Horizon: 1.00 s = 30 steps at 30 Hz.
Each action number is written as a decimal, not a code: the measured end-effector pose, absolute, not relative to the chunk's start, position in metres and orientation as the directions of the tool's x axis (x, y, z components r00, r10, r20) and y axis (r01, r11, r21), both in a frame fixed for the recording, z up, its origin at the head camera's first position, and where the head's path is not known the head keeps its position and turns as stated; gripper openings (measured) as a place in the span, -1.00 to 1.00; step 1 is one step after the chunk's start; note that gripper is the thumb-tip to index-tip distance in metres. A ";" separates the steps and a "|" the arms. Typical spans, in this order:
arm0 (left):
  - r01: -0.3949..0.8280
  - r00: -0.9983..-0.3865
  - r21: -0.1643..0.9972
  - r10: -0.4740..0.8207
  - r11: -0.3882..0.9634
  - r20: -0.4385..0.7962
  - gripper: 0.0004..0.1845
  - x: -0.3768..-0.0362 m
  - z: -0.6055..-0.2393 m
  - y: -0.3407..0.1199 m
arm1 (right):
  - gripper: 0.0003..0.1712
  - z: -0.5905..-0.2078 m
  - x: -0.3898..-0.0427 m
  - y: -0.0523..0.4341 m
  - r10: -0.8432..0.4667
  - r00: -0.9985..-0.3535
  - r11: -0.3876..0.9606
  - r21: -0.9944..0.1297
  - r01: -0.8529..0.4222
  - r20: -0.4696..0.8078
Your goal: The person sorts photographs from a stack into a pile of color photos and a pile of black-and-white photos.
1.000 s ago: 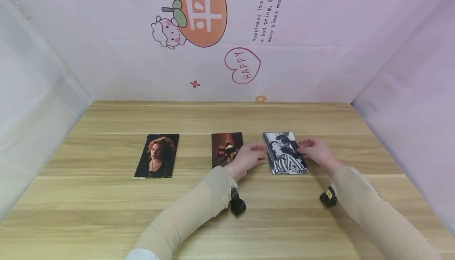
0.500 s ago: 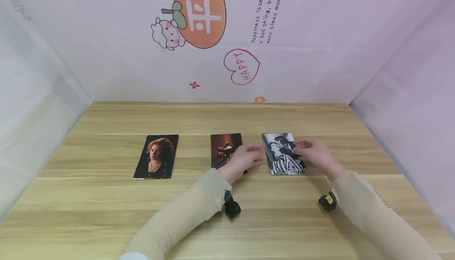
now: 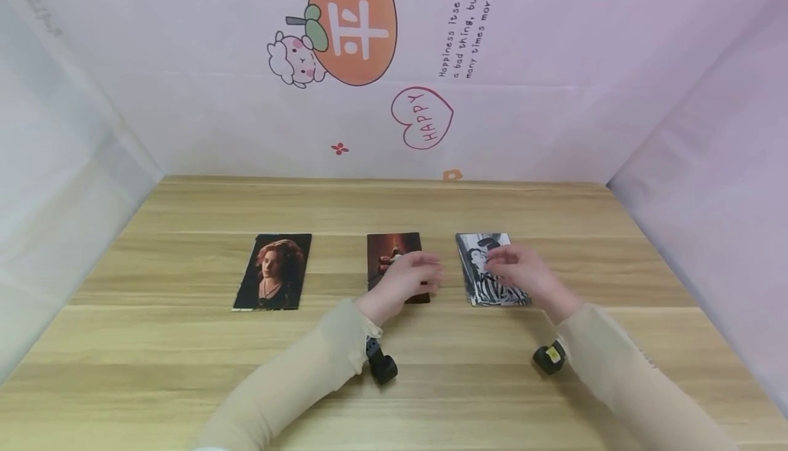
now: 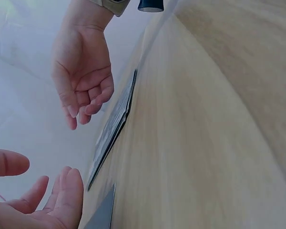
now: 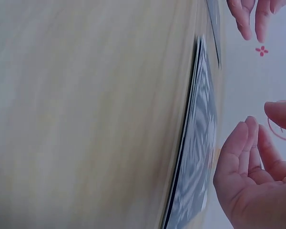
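Three photo cards lie in a row on the wooden table [image 3: 185,382]. My left hand [image 3: 425,269] hovers with relaxed fingers over the lower right of the dark middle card [image 3: 384,249], holding nothing. Above the black-and-white striped card [image 3: 474,283], my right hand [image 3: 501,263] floats with loosely curved fingers, and it is empty too. The left wrist view shows both hands, the right hand [image 4: 81,81] and left hand [image 4: 38,200], off the table beside the striped card's edge [image 4: 115,121]. In the right wrist view the right hand [image 5: 250,181] is lifted clear of that card [image 5: 198,143].
A portrait card of a red-haired woman [image 3: 273,271] lies at the left of the row. Pink cloth walls [image 3: 554,95] close the table in at the back and on both sides. A small black camera [image 3: 382,367] hangs from each wrist.
Both hands have left the sides of the striped card and drawn back and left. The left hand now hovers over the middle card, the right hand over the striped one.
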<state>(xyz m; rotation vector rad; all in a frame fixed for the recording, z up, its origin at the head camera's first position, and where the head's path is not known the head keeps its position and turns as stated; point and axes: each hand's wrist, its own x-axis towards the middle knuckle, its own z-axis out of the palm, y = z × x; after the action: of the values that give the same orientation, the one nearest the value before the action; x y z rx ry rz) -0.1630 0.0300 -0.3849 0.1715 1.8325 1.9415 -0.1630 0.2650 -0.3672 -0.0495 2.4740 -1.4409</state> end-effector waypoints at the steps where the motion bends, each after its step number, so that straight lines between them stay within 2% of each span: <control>1: -0.242 -0.888 0.970 0.404 -0.007 -0.218 -0.58 -0.163 -0.384 0.027 | -0.53 -0.368 -0.163 0.262 -0.173 -0.960 0.500 -0.859 0.108 -0.221; 14: -0.246 -0.910 0.969 0.351 -0.034 -0.219 -0.60 -0.168 -0.383 -0.009 | -0.55 -0.364 -0.165 0.223 -0.199 -0.937 0.432 -0.884 0.179 -0.287; 22: -0.237 -0.923 0.971 0.316 -0.023 -0.218 -0.60 -0.167 -0.382 -0.023 | -0.57 -0.364 -0.165 0.206 -0.225 -0.935 0.431 -0.889 0.157 -0.274; 30: -0.244 -0.925 0.970 0.304 -0.022 -0.226 -0.61 -0.165 -0.384 -0.038 | -0.50 -0.365 -0.165 0.191 -0.257 -0.926 0.428 -0.892 0.146 -0.275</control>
<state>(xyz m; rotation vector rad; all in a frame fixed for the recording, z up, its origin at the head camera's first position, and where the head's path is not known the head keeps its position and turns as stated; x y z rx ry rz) -0.1647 -0.0378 -0.3839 0.0632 1.8886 2.0060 -0.1646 0.1915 -0.3654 -0.0949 2.3162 -1.5008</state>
